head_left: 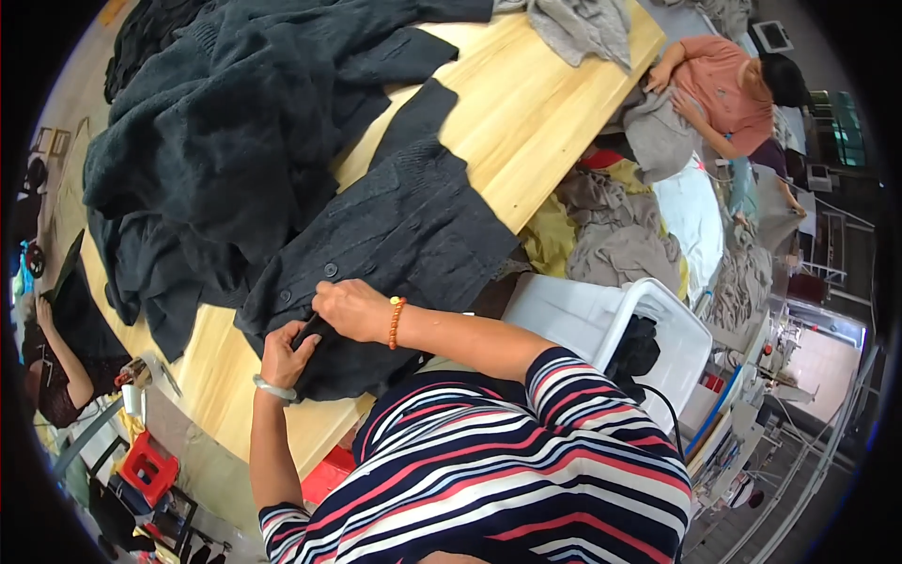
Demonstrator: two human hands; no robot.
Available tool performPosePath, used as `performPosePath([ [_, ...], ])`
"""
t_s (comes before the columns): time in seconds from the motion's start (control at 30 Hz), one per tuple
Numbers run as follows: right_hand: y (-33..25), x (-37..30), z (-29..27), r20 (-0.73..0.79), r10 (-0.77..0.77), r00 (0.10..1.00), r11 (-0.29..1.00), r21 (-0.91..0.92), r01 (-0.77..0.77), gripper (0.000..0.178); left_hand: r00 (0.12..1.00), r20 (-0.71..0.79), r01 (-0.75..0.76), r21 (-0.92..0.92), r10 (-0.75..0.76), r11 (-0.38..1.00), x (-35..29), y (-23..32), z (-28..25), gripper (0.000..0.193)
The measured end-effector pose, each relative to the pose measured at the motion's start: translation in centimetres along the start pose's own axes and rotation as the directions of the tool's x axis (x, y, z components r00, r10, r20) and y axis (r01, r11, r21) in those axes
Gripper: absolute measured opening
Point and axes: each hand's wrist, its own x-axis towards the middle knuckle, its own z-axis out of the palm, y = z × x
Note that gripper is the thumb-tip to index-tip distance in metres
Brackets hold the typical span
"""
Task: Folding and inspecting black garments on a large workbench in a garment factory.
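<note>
A dark charcoal knitted cardigan point(399, 230) lies on the wooden table in front of me, its lower part hanging toward my body. Round buttons point(331, 270) show along its front edge. My left hand point(282, 357), with a pale bangle at the wrist, is closed on the cardigan's edge. Just right of it, my right hand point(352, 310) pinches the same edge below the buttons, a beaded bracelet on its wrist. Between the two hands a short dark strip of the edge shows; the fingertips are partly hidden.
A large heap of dark knitwear point(216, 141) covers the table's point(512, 113) left and far side. Grey knits point(583, 28) lie at its far end. To my right stands a white plastic bin point(564, 315). A co-worker point(728, 94) handles grey garments; another person's arm point(66, 352) shows left, near a red stool point(148, 470).
</note>
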Motion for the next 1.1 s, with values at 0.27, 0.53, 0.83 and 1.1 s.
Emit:
performPosePath([
  [0.27,0.5,-1.5,-0.2,-0.113,0.058,0.992,0.991,0.126,-0.044,0.006,0.990,-0.130,-0.083,-0.171,0.061,0.982,1.9,-0.4,-1.0,0.018],
  [0.53,0.6,-0.8,0.3,-0.122,-0.092,0.988,0.992,0.078,0.102,0.008,0.875,-0.484,-0.033,-0.094,-0.017,0.995,6.2,-6.3,1.1,0.022],
  [0.83,-0.3,-0.3,1.4,-0.061,-0.156,0.986,0.987,0.013,0.158,0.006,0.906,-0.306,0.056,-0.598,-0.292,0.799,6.8,-8.1,0.5,0.012],
  [1.1,-1.8,-1.0,0.3,-0.080,-0.061,0.995,0.998,-0.011,0.060,0.009,0.958,-0.245,-0.064,-0.684,-0.146,0.726,2.0,-0.8,1.9,0.009],
])
